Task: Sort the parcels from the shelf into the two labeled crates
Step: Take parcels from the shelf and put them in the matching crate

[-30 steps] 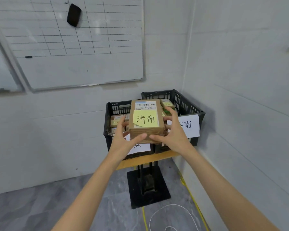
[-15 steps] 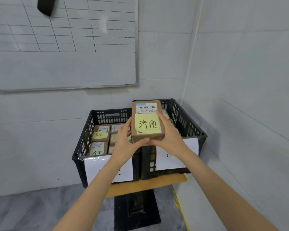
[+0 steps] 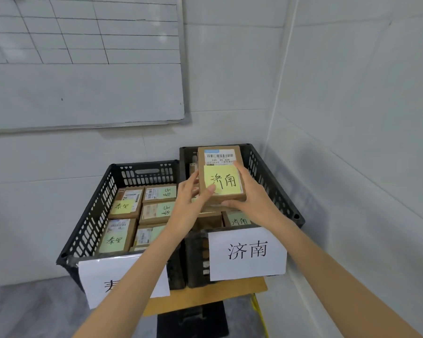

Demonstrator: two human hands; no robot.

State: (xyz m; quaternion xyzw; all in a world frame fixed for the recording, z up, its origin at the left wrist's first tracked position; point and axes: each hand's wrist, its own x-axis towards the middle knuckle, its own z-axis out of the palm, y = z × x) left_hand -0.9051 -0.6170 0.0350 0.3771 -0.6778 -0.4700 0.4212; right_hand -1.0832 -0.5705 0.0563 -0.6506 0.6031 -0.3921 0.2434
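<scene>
Over crate (image 3: 272, 189): hands (image 3: 188, 203) (image 3: 254, 198) (curled) round parcel (image 3: 221, 182)

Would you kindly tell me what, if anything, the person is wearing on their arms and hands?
Nothing is worn that shows. The left hand and the right hand are ungloved, with no ring visible. The left forearm and the right forearm are bare down to the frame edge, with no sleeve, watch or bracelet in view.
</scene>
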